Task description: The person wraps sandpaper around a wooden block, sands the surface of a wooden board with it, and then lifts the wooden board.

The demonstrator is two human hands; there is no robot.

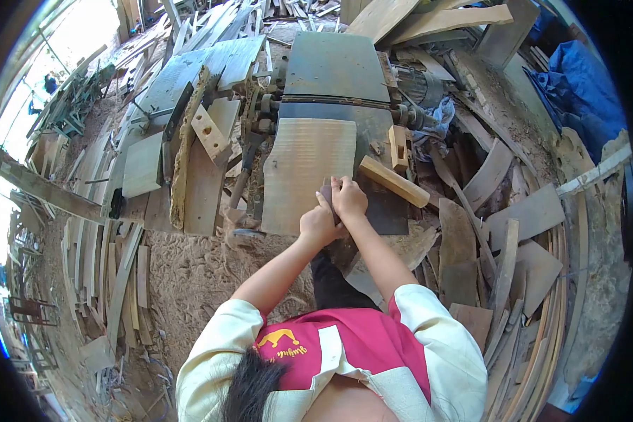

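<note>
A small dark brown block (328,195) sits between my two hands, its lower part covered by fingers. My left hand (318,225) is closed round its lower left side. Against its right side, my right hand (349,200) is closed with fingers bent over the top. Both hands are over the near right part of a pale wooden board (306,151), which has faint cross ridges and a curved left edge. The board lies on the dark metal bed of a woodworking machine (336,63). Just right of my hands, a squared wooden bar (394,181) rests at an angle.
A small slotted wooden block (398,148) stands beyond the bar. To the left are a holed wooden block (211,135) and a rough-edged plank (188,155). Offcuts (527,211) crowd the right side, sawdust (190,274) covers the floor, and a motor (418,86) adjoins the machine.
</note>
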